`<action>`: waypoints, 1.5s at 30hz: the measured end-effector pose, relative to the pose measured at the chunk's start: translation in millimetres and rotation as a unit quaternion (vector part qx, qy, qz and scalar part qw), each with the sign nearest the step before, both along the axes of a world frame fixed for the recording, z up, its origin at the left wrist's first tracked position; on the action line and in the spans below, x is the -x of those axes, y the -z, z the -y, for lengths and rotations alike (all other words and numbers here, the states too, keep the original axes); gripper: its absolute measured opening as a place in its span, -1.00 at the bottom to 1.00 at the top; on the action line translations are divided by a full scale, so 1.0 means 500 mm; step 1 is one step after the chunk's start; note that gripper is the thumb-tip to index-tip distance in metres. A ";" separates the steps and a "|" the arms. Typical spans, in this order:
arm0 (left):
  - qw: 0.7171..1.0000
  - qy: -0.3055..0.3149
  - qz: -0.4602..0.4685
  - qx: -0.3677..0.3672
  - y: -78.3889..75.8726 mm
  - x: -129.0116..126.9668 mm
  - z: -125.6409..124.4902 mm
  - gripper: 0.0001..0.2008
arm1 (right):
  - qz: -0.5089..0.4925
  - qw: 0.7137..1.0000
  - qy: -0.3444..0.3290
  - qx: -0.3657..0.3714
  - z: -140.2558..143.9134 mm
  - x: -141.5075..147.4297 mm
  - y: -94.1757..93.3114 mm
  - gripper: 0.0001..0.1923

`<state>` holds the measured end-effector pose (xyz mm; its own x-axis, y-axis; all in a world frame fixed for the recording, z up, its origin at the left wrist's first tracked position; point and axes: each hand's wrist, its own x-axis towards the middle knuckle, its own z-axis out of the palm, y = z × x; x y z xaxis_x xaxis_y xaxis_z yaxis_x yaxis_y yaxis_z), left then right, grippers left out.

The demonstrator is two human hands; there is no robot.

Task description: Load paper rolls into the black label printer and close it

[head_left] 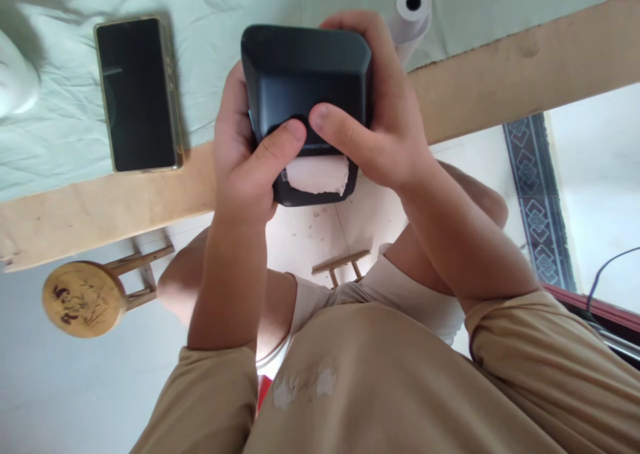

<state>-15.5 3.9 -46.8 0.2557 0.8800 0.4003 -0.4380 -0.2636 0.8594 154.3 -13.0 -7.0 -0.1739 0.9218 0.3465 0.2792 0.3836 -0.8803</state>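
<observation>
A black label printer is held up in both hands above the near edge of the table. My left hand wraps round its left side, thumb lying on the top face. Round the right side goes my right hand, and its thumb rests on the top face close to the other thumb. Out of the printer's near end sticks a short piece of white paper with a torn edge. The fingertips under the printer are hidden.
On the green cloth a smartphone lies to the left, with part of a white rounded object beyond it. A white paper roll stands behind my right hand. A wooden stool is on the floor at left.
</observation>
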 end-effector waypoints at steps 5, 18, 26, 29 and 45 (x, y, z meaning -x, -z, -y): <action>0.999 0.021 0.028 0.015 -0.011 -0.001 0.003 -0.51 | -0.005 1.000 0.005 -0.011 -0.001 0.003 0.004 -0.31; 0.999 0.029 0.040 0.008 -0.004 -0.001 -0.007 -0.54 | -0.003 1.000 0.017 -0.010 -0.006 0.009 0.014 -0.28; 0.998 0.048 0.044 -0.002 -0.004 -0.003 -0.013 -0.52 | 0.022 1.000 0.017 0.004 0.004 0.004 -0.003 -0.43; 0.998 0.034 0.049 -0.005 -0.008 -0.007 -0.009 -0.49 | 0.027 0.999 0.020 0.000 0.007 0.007 -0.009 -0.47; 0.995 0.091 0.007 -0.048 -0.013 0.000 -0.007 -0.44 | -0.025 1.000 -0.017 0.003 0.000 -0.003 -0.002 -0.39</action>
